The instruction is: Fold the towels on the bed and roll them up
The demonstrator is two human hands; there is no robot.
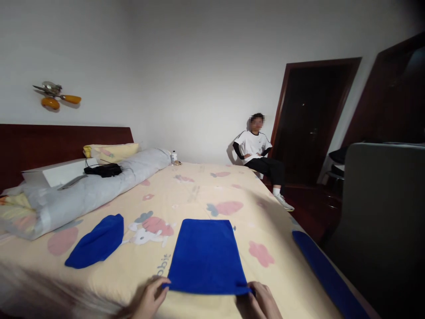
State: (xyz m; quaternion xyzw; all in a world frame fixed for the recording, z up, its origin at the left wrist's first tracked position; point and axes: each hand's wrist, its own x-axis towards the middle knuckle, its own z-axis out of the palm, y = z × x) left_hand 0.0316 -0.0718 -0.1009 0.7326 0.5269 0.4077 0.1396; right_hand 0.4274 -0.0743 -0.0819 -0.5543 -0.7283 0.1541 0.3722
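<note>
A blue cloth [206,254] lies spread flat as a rough rectangle on the bed, its near edge slightly raised. My left hand [151,297] pinches its near left corner between thumb and fingers. At the near right corner, my right hand [260,301] grips the cloth, which bunches a little there. To the left rests a crumpled blue cloth [98,243]. Along the bed's right edge lies a long, narrow blue cloth [327,274].
A patterned sheet covers the bed [199,190]. Rolled grey bedding [109,195], a white box [66,173] and a black item [103,169] sit at left. A bottle [174,157] stands at the far edge. Someone in a white shirt [254,144] sits at the far right corner.
</note>
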